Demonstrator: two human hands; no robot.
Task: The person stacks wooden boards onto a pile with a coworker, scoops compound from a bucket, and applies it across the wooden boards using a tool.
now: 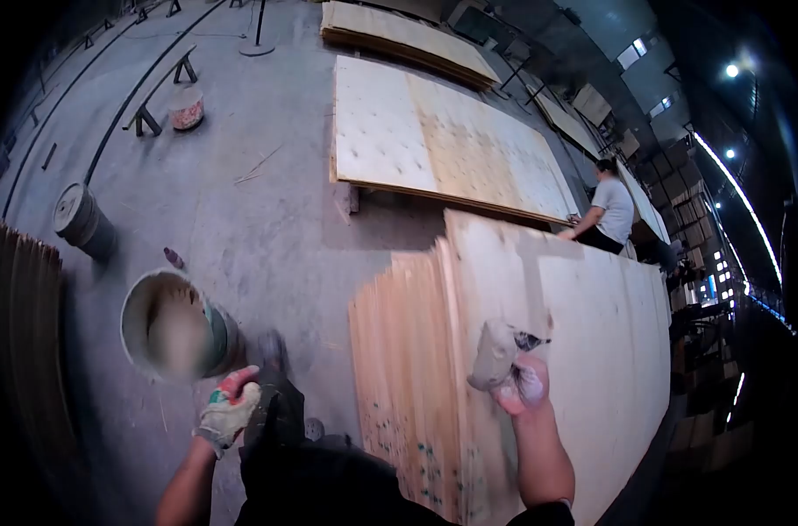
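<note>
My right hand (pixel 523 386), in a pale pinkish glove, grips a putty knife (pixel 494 355) whose wide blade is coated in beige filler. The blade lies over the top plywood sheet (pixel 601 324) of a tall stack; whether it touches the wood I cannot tell. A greyish smear of filler (pixel 534 276) runs along the sheet beyond the blade. My left hand (pixel 230 410), in a white glove with red and green patches, hangs low with curled fingers, and nothing shows in it. Beside it stands an open bucket (pixel 138 329) with beige filler inside.
A lidded bucket (pixel 81 219) stands farther left, near a small bottle (pixel 173 257). More plywood stacks (pixel 377 123) lie ahead, with a person (pixel 611 206) beside one. A red-and-white tub (pixel 187 112) sits by a trestle (pixel 145 118). Stacked boards (pixel 26 333) rise at left.
</note>
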